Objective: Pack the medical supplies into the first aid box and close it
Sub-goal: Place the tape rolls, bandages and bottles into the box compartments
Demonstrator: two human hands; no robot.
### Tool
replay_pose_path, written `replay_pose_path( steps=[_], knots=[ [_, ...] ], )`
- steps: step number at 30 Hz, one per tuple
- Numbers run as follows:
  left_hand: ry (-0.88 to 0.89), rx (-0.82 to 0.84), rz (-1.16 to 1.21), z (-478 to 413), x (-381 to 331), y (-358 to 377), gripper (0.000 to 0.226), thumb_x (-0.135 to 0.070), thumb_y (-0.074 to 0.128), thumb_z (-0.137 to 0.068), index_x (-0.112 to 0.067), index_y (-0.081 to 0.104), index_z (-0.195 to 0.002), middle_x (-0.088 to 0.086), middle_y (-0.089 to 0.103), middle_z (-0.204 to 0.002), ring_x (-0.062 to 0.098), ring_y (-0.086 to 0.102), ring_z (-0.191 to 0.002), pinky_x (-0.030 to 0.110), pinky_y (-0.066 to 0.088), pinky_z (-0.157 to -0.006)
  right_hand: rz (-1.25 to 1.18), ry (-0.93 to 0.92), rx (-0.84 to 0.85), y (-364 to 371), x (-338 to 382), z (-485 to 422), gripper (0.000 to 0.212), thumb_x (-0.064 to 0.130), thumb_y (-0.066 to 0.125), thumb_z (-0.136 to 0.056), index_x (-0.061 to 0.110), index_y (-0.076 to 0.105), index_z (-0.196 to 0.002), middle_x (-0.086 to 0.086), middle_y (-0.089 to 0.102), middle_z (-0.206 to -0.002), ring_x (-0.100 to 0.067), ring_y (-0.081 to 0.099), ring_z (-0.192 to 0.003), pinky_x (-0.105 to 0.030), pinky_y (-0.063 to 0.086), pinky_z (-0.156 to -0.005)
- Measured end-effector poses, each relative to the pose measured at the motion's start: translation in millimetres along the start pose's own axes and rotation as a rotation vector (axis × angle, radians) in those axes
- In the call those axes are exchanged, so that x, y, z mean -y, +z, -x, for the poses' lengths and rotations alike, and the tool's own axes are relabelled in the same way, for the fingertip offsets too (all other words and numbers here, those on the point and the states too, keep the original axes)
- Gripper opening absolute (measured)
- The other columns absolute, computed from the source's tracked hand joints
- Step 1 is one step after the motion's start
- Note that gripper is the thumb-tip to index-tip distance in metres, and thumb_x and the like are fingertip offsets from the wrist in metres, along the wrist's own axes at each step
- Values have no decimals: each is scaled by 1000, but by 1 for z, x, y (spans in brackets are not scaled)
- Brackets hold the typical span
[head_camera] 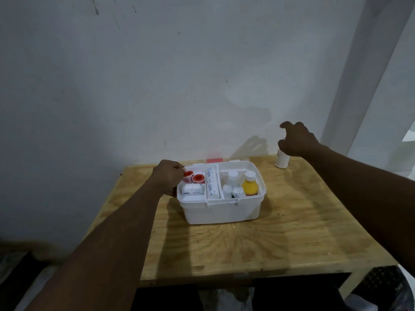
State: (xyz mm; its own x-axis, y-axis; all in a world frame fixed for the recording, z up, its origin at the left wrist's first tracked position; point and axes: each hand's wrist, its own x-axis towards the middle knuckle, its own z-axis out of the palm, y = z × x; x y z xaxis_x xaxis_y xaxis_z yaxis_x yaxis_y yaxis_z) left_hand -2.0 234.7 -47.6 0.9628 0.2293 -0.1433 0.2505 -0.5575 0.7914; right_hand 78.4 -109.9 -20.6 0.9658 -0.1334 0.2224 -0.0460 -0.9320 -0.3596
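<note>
A white first aid box (221,212) stands open on the wooden table (280,232). Its left side holds two orange-capped tape rolls (194,177), a white roll (192,190) and a long wrapped bandage (211,182). Its right side holds white bottles (233,179) and a yellow bottle (249,186). My left hand (167,176) grips the box's left rim, beside the tape rolls. My right hand (296,140) hovers with fingers spread just above a white bottle (282,160) standing at the table's far right; its top is hidden by the hand.
A red piece (214,160) of the box's lid shows behind the box, by the grey wall (179,75). A white pillar (363,75) rises at the right. Dark clutter lies below the table's front edge.
</note>
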Motion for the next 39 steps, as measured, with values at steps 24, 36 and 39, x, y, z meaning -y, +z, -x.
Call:
replay_pose_path(
  steps=[24, 36, 39],
  knots=[
    [-69, 91, 28, 0, -5, -6, 23, -14, 53, -103, -7, 68, -118, 14, 69, -104, 29, 70, -75, 38, 60, -54, -279, -325, -198, -49, 73, 28, 23, 20, 60, -86, 12, 75, -101, -5, 72, -103, -20, 63, -92, -27, 47, -78],
    [-60, 85, 41, 6, -6, -6, 27, -16, 53, -103, -6, 67, -124, 14, 69, -106, 29, 70, -76, 36, 59, -53, -117, -540, 12, -20, 89, 75, 21, 22, 65, -84, 15, 74, -102, -5, 71, -104, -17, 59, -88, -34, 51, -85],
    [-58, 85, 61, 7, -7, -7, 26, -15, 53, -103, -6, 67, -122, 12, 68, -101, 28, 70, -72, 32, 57, -45, -87, -521, 121, -11, 92, 76, 21, 18, 65, -85, 14, 74, -103, -4, 71, -106, -14, 55, -85, -27, 46, -77]
  ],
)
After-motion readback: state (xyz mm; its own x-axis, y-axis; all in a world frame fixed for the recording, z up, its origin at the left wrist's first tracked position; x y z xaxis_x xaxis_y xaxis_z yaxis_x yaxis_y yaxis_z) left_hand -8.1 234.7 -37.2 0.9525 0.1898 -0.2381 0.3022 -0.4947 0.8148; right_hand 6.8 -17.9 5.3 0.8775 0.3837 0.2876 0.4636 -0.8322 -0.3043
